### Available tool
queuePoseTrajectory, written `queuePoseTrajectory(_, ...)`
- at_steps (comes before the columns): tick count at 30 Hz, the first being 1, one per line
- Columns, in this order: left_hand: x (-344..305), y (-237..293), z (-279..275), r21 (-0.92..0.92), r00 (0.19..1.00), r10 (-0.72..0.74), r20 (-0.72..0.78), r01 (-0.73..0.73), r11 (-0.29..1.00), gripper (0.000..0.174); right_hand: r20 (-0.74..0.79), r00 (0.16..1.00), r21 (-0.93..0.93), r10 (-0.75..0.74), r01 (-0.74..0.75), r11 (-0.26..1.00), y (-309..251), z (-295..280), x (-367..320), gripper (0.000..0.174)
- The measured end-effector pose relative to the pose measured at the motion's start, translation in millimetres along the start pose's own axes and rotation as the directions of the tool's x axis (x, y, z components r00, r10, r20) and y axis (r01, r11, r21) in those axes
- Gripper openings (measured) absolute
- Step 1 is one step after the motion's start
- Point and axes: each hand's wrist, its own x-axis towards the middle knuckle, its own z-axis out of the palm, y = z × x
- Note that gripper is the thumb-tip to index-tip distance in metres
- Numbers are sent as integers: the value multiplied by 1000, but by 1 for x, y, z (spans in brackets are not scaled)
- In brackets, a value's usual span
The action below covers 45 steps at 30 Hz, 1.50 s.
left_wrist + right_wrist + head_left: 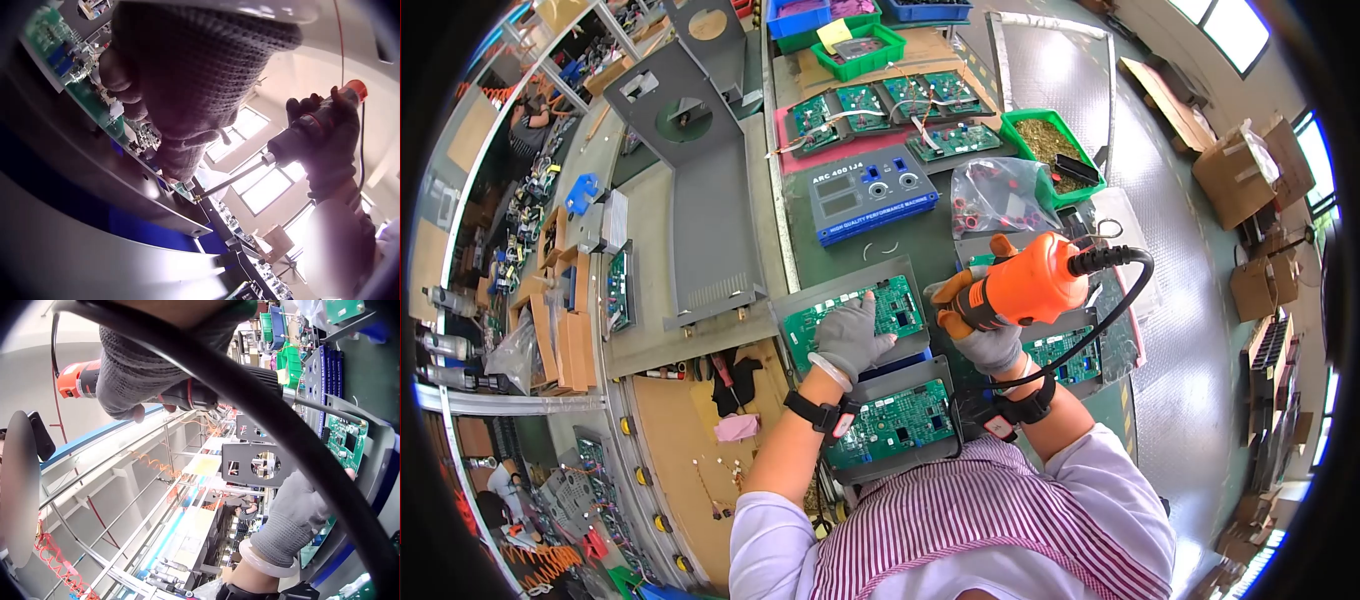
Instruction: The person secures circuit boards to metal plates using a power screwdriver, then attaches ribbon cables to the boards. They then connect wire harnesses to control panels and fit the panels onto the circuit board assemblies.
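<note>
The left hand (848, 335), thumb apart from fingers, apparently steadies the board (805, 325) left of the driver (1035, 280), which the right hand (990, 345) clamps in its fingers, bit (234, 180) near the board's right edge.

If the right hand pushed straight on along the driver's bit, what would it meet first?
Most likely the board under the left hand, near a corner. The bit points there and may be touching; depth is unclear.
</note>
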Motion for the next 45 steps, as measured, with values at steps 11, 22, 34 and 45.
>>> queuePoseTrajectory(11, 1, 0, 6, 31, 1000, -2, 16, 1, 1000, 84, 179, 957, -21, 228, -228, 973, 3, 13, 16, 27)
queuePoseTrajectory(22, 2, -2, 11, -44, 997, 9, -70, -12, 999, 76, 146, 966, 32, 213, -220, 975, -11, 6, 16, 35)
queuePoseTrajectory(34, -61, -25, 21, -760, 995, -5, 97, 70, -646, 8, 12, 983, 507, 185, -166, 846, -40, 18, 13, 14)
queuePoseTrajectory(45, -72, -15, 31, -692, 975, -50, 218, 119, -712, 21, 75, 972, 485, 221, -229, 844, -54, 36, 12, 13)
